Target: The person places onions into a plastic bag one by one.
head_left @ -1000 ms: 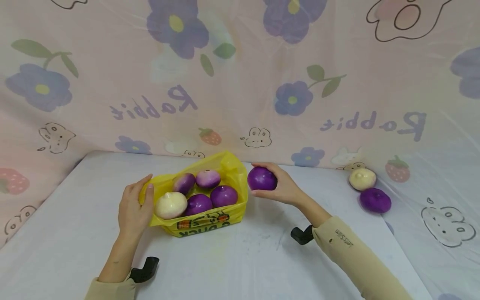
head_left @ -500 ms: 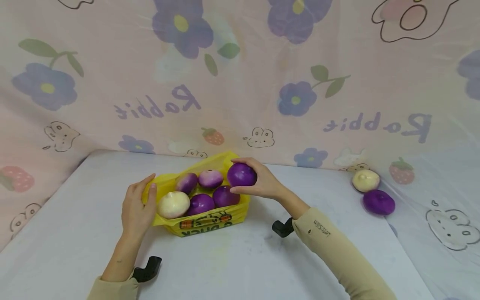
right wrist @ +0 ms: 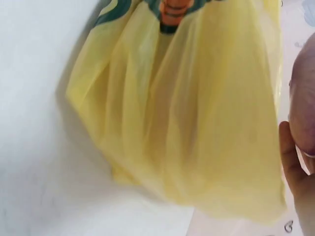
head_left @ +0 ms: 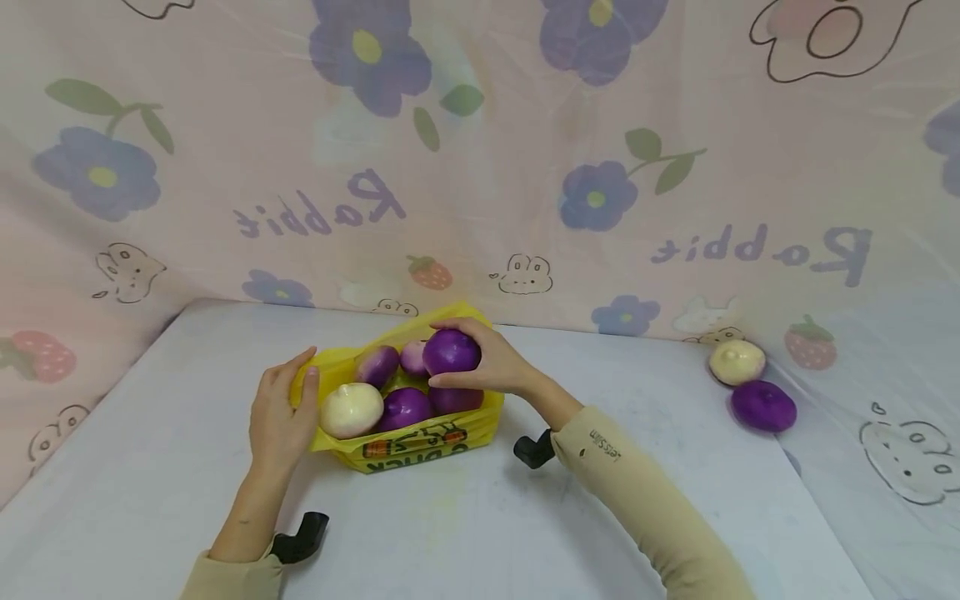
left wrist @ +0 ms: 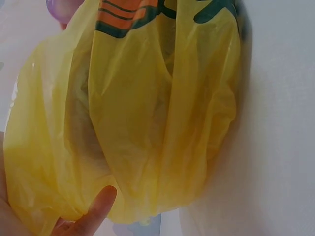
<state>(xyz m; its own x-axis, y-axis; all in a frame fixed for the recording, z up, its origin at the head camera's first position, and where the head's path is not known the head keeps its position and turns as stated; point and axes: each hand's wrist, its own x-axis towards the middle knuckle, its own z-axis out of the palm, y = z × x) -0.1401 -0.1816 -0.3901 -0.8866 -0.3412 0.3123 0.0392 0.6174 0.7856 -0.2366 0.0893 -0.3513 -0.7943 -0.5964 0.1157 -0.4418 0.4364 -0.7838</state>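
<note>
On the white table a yellow plastic bag (head_left: pixel 431 448) stands with its mouth up, printed with dark lettering. In it lie several onions: a white onion (head_left: pixel 352 410), a purple onion (head_left: pixel 406 408) and others, some pale purple. My left hand (head_left: pixel 281 417) holds the bag's left rim; the left wrist view shows the thumb (left wrist: pixel 102 206) against the yellow plastic. Over the bag's right part, my right hand (head_left: pixel 498 362) grips a glossy purple onion (head_left: pixel 450 350) between thumb and fingers, partly covering the onions below. At the right wrist view's edge, that onion (right wrist: pixel 304 98) shows beside the bag.
Far right, a white onion (head_left: pixel 737 362) and a purple onion (head_left: pixel 763 406) lie side by side near the table's edge. A patterned cloth (head_left: pixel 480 192) hangs behind the table (head_left: pixel 420 533). Black wrist mounts (head_left: pixel 302 537) stick out from both sleeves.
My right hand has carried the purple onion leftward, from beside the bag to over its right part. The left hand stays at the bag's left rim.
</note>
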